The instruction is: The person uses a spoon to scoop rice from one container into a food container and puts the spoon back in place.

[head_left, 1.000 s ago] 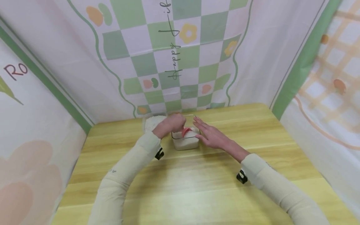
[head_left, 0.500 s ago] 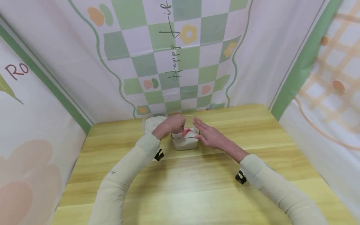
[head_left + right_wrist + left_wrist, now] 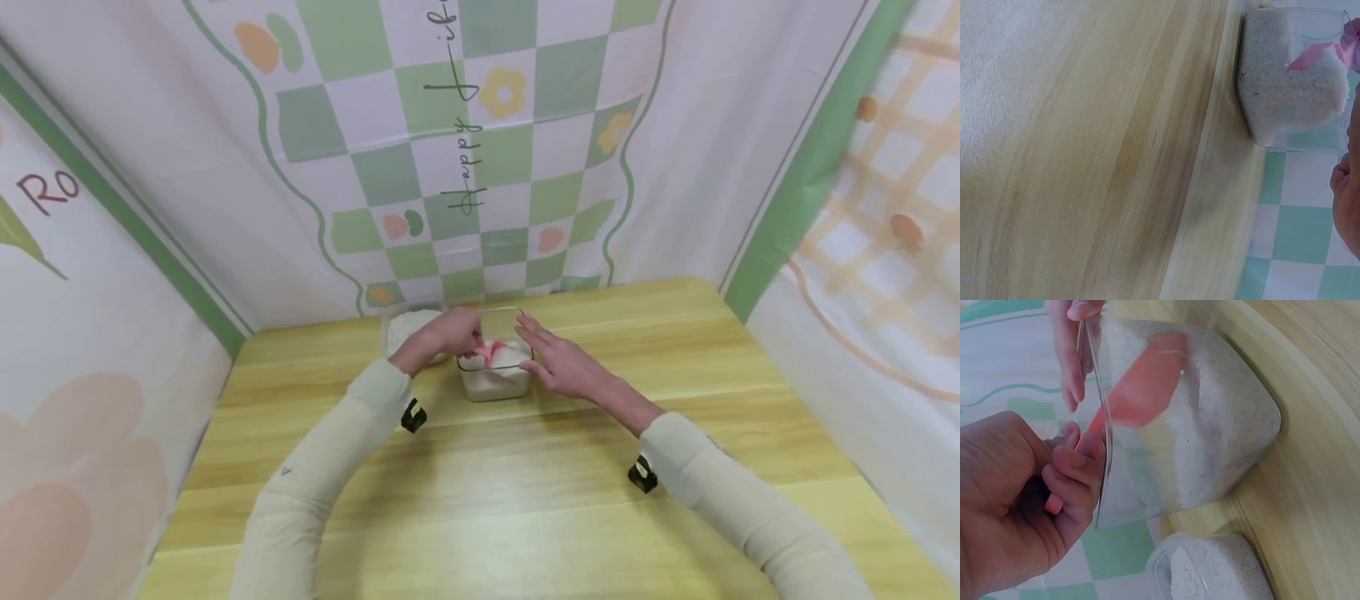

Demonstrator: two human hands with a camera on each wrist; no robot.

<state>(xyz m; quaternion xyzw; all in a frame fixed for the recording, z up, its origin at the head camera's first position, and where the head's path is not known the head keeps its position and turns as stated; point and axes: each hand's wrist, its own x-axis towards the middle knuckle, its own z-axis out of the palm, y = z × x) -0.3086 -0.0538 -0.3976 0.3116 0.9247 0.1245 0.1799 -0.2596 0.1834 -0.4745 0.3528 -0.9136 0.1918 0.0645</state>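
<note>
A clear square container point(image 3: 468, 385) with a dark rim stands near the back of the table, part full of white rice-like grains point(image 3: 1229, 419). My left hand point(image 3: 450, 332) grips the handle of a pink scoop point(image 3: 1147, 387) with curled fingers. The scoop's bowl reaches inside the container and its tip dips into the grains, heaped higher on one side. On the container's right side rests my right hand point(image 3: 566, 365), fingers extended along the rim. In the right wrist view only part of this hand shows at the right edge.
Left of the container, partly behind my left forearm, sits a second clear tub point(image 3: 1159, 559) that also holds white grains. The wooden table point(image 3: 480, 500) meets a patterned cloth point(image 3: 502, 150) at the back, with more cloth at both sides.
My left hand has shifted a little to the left, and more of the scoop's handle shows. The right hand stays at the container's rim.
</note>
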